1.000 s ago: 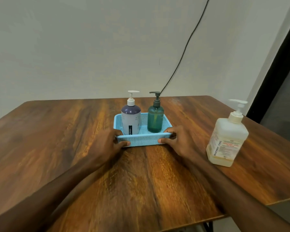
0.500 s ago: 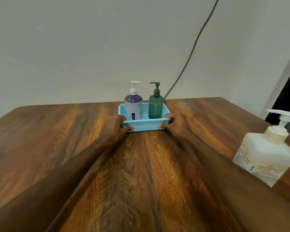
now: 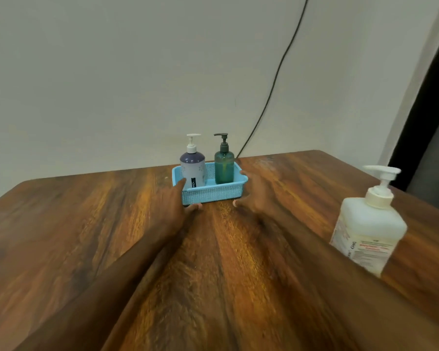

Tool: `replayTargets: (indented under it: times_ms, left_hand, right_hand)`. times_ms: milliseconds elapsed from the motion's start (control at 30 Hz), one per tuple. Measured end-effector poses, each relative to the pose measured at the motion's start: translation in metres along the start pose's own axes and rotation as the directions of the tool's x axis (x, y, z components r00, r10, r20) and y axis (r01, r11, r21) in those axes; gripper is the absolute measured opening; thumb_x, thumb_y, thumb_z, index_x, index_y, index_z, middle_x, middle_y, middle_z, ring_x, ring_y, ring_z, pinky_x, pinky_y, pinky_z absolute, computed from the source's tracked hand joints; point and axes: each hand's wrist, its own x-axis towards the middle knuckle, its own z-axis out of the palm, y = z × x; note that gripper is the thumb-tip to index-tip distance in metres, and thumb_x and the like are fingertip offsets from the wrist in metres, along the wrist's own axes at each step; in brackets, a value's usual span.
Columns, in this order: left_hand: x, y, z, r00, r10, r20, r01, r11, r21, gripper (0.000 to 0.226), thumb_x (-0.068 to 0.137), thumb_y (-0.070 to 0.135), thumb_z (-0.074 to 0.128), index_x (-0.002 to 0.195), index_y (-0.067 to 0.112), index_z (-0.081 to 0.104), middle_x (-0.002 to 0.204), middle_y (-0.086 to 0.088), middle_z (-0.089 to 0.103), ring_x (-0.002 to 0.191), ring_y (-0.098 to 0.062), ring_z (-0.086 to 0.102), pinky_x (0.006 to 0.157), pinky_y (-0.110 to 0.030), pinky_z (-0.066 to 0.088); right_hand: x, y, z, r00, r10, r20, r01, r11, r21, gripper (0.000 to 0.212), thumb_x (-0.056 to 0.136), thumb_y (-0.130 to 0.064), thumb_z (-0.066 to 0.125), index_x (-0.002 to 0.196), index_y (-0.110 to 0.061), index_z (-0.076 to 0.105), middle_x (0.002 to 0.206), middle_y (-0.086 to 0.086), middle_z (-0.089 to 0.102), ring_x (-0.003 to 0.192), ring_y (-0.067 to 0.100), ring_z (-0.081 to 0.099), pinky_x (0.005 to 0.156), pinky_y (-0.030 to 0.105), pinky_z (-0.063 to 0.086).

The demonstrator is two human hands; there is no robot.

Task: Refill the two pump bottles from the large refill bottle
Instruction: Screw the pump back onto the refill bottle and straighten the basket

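A light blue basket (image 3: 213,194) stands far back on the wooden table (image 3: 74,224), near the wall. Inside it stand a purple pump bottle (image 3: 192,171) with a white pump and a green pump bottle (image 3: 224,168) with a dark pump, side by side and upright. My left hand (image 3: 173,202) lies at the basket's left front corner, fingers straight, thumb by the front wall. My right hand (image 3: 251,196) is at the right front corner with its fingers spread, just off the wall. The large whitish refill bottle (image 3: 368,231) stands upright at the right, apart from both hands.
A black cable (image 3: 276,77) runs down the wall to the table's back edge behind the basket. A dark door frame (image 3: 431,84) rises at the right. The table's right edge passes close behind the refill bottle.
Both hands pushed the basket with the two bottles away toward the wall. Their grip on its front corners has loosened and the fingers have spread. The view came closer to the table.
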Motion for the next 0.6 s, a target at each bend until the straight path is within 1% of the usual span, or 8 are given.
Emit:
replayTargets:
  times_ms: [100,200,267,367,433,467,533,600]
  left_hand:
    - [-0.026,0.023,-0.007,0.996,0.025,-0.081,-0.024,1.0,0.013,0.078,0.091,0.026,0.076,0.155,0.008,0.035,0.155,-0.016,0.043,0.138,-0.028,0.045,0.108,-0.034,0.04]
    - [-0.044,0.048,-0.007,0.988,0.091,-0.126,-0.086,0.995,0.043,0.059,0.094,0.026,0.071,0.145,0.01,0.047,0.156,-0.014,0.041,0.137,-0.03,0.047,0.107,-0.038,0.045]
    - [-0.056,0.071,-0.005,0.982,0.134,-0.13,-0.13,0.991,0.037,0.049,0.093,0.025,0.071,0.138,0.013,0.054,0.154,-0.012,0.044,0.137,-0.03,0.046,0.109,-0.041,0.045]
    - [-0.075,0.113,0.001,0.973,0.207,-0.099,-0.208,0.978,0.002,0.045,0.092,0.031,0.072,0.132,0.016,0.057,0.153,-0.007,0.045,0.138,-0.026,0.044,0.11,-0.042,0.042]
    - [-0.084,0.138,0.003,0.955,0.286,-0.081,-0.284,0.958,0.028,0.033,0.093,0.03,0.071,0.123,0.019,0.062,0.145,-0.003,0.052,0.131,-0.021,0.05,0.101,-0.035,0.046]
    - [-0.088,0.149,0.003,0.948,0.313,-0.06,-0.312,0.95,0.031,0.027,0.092,0.027,0.07,0.117,0.019,0.063,0.137,-0.001,0.055,0.124,-0.02,0.053,0.097,-0.033,0.047]
    - [-0.089,0.167,0.008,0.939,0.343,-0.005,-0.343,0.939,0.03,0.017,0.092,0.025,0.066,0.108,0.02,0.061,0.119,0.003,0.058,0.109,-0.016,0.057,0.09,-0.03,0.049]
    - [-0.088,0.181,0.012,0.939,0.338,0.065,-0.341,0.939,0.041,0.015,0.093,0.027,0.065,0.105,0.02,0.06,0.113,0.003,0.06,0.104,-0.014,0.059,0.087,-0.028,0.05]
  right_hand:
    - [-0.037,-0.011,-0.017,0.998,-0.004,-0.057,0.003,1.0,-0.016,0.08,0.084,-0.016,0.08,0.151,-0.012,0.038,0.151,0.005,0.046,0.138,0.02,0.045,0.102,0.016,0.028]
    - [-0.076,-0.026,-0.036,0.982,-0.004,-0.191,-0.018,0.993,-0.114,0.067,0.082,-0.02,0.08,0.141,-0.014,0.048,0.144,0.005,0.052,0.131,0.02,0.048,0.107,0.028,0.039]
    - [-0.104,-0.034,-0.049,0.97,-0.046,-0.238,0.023,0.995,-0.098,0.058,0.082,-0.021,0.08,0.135,-0.019,0.055,0.136,0.0,0.059,0.123,0.016,0.055,0.105,0.033,0.048]
    - [-0.147,-0.039,-0.071,0.942,-0.11,-0.318,0.1,0.994,-0.045,0.036,0.087,-0.023,0.076,0.121,-0.025,0.064,0.118,-0.004,0.066,0.106,0.013,0.062,0.094,0.037,0.056]
    - [-0.173,-0.041,-0.086,0.892,-0.187,-0.411,0.18,0.982,-0.057,0.021,0.087,-0.024,0.075,0.107,-0.023,0.069,0.104,-0.006,0.068,0.094,0.011,0.065,0.087,0.037,0.058]
    - [-0.186,-0.039,-0.093,0.869,-0.193,-0.456,0.185,0.981,-0.061,0.016,0.087,-0.025,0.076,0.101,-0.022,0.07,0.098,-0.007,0.069,0.089,0.01,0.064,0.085,0.036,0.058]
    - [-0.212,-0.036,-0.108,0.831,-0.173,-0.529,0.176,0.983,-0.047,0.016,0.085,-0.027,0.079,0.094,-0.019,0.069,0.091,-0.005,0.069,0.081,0.009,0.064,0.079,0.033,0.059]
    - [-0.233,-0.027,-0.12,0.765,-0.219,-0.605,0.235,0.97,-0.055,0.017,0.084,-0.024,0.08,0.086,-0.021,0.064,0.083,-0.006,0.066,0.075,0.009,0.062,0.069,0.029,0.058]
